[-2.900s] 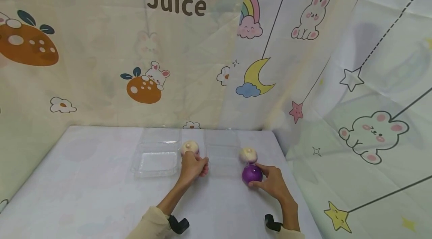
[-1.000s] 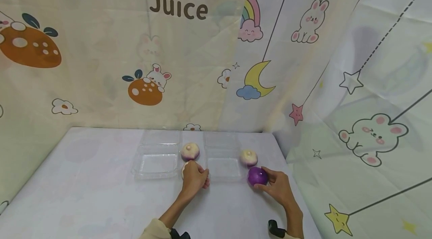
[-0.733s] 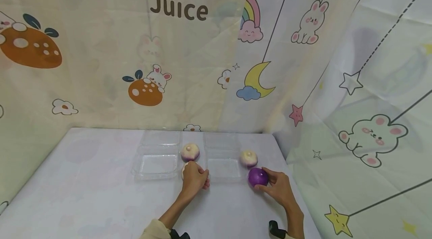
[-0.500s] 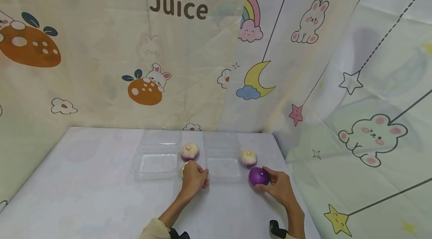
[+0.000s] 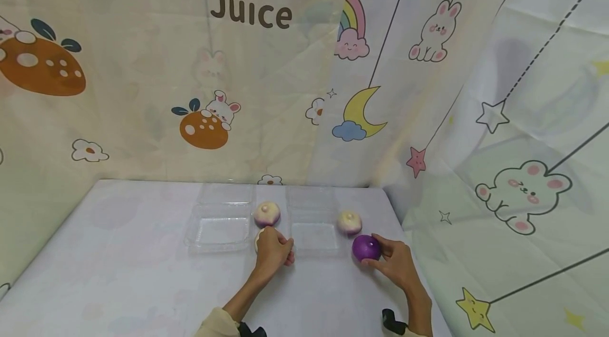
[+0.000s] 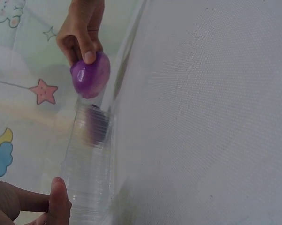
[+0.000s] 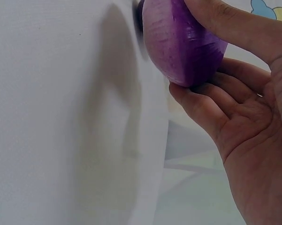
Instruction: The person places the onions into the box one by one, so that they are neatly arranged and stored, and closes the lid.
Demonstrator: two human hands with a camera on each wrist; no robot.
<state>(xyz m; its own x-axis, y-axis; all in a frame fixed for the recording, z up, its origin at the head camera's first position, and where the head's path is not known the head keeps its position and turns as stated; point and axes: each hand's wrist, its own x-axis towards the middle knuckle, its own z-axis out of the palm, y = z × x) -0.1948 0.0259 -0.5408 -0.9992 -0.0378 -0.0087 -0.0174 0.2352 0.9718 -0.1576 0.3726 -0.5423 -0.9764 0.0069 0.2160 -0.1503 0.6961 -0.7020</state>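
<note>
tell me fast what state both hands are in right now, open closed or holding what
Left hand: cannot tell if it grips the pale round item it partly hides.
Right hand: holding a round purple item.

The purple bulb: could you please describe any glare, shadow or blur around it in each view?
Head: small bright glint on the purple bulb; left wrist: pale glint on it, second bulb smeared behind the clear container; right wrist: soft shadow on the white table, backdrop out of focus.
</note>
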